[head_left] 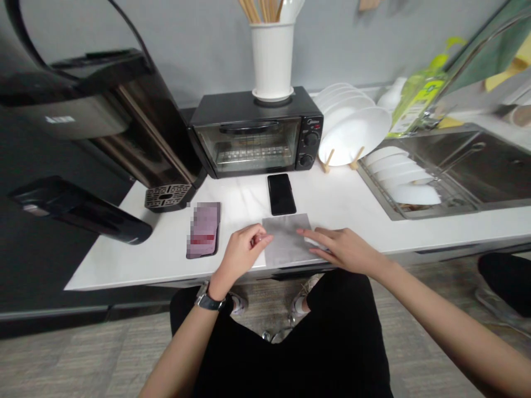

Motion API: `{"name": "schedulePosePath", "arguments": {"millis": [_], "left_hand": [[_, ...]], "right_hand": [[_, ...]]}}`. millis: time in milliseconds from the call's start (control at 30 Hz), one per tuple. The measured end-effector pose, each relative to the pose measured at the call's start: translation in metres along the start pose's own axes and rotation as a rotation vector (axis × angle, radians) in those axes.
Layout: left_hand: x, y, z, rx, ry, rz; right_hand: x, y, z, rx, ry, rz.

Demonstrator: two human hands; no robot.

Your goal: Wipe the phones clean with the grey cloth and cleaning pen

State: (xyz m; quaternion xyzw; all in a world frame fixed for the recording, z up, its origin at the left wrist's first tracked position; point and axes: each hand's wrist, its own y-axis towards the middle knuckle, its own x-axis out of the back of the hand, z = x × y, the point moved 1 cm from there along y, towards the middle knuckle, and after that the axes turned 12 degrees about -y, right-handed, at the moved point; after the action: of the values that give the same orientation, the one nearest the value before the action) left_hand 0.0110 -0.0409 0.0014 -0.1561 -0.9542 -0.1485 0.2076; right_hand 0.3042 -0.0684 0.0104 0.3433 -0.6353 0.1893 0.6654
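Note:
A flat grey square sheet, perhaps cloth or film, lies at the counter's front edge between my hands. My left hand is at its left side, thumb and fingers curled together; whatever they may hold is hidden. My right hand reaches over the sheet's right edge with its fingers stretched and apart. Something white shows beneath those fingers, too covered to name. Just beyond the sheet lies a black phone, screen up. Left of my left hand is a purple, partly pixelated phone-like item.
A toaster oven carries a white utensil pot. At left stand a tall dark dispenser and a black bottle. To the right are racked white plates, a soap bottle and a sink with bowls.

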Motion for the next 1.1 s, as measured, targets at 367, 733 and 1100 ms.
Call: {"name": "schedulePosePath", "arguments": {"millis": [367,733,1100], "left_hand": [[-0.054,0.019,-0.059,-0.240,0.202,0.223],[-0.031,-0.001,0.004,-0.214,0.514,0.275],[-0.021,0.048,-0.004,-0.119,0.525,0.109]], "right_hand": [[-0.015,-0.009,0.008,-0.061,0.322,-0.176],[-0.047,0.042,-0.156,-0.549,0.425,-0.544],[-0.045,-0.015,-0.072,-0.869,0.293,-0.619]]}}
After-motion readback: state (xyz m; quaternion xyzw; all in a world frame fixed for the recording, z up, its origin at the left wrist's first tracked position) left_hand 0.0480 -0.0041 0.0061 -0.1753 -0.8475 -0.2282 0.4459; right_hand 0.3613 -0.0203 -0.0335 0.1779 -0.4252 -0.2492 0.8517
